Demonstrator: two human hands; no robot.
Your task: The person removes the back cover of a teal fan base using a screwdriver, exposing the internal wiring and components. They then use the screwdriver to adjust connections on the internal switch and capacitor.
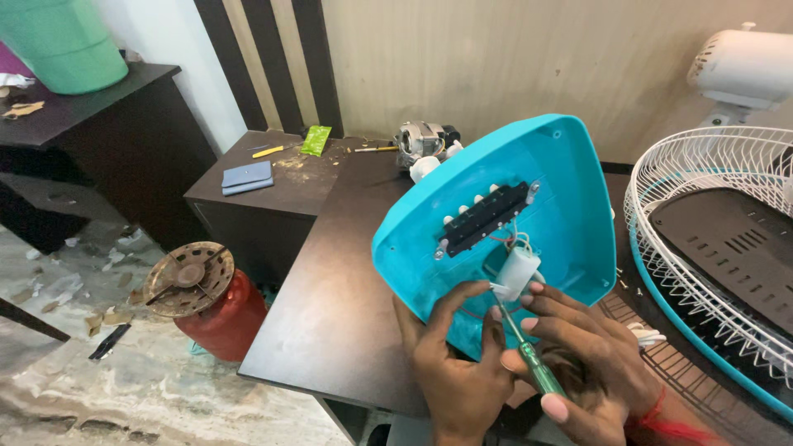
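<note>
Dusty pale stone flooring (pixel 74 388) runs along the left, littered with scraps of paper, under a dark wooden side cabinet (pixel 99 140) that carries a big green plastic tub (pixel 62 41). Next along, a red gas cylinder (pixel 219 318) stands on the floor with a rusty round metal burner plate (pixel 188 278) resting on top. Behind it a low dark cabinet (pixel 273 186) holds a flat grey-blue wallet (pixel 247 177), a yellow-handled tool (pixel 268 151) and a bright green packet (pixel 315 139). A small silver electric motor (pixel 421 142) sits at the far edge of the dark brown wooden table (pixel 330 289).

Over that table the turquoise plastic fan base cover (pixel 570 206) is held tilted, hollow side facing up, showing a black switch strip (pixel 486 218) and a small white capacitor block (pixel 519 270) with wires. The left hand (pixel 458 372) is closed around the cover's lower rim, thumb inside it. The right hand (pixel 591 363) is clamped on a green translucent-handled screwdriver (pixel 529 355), its tip touching the cover just beside the capacitor.

To the right lies a white wire fan guard (pixel 710 173) with a turquoise rim, and a white fan motor housing (pixel 743 70) stands behind.
</note>
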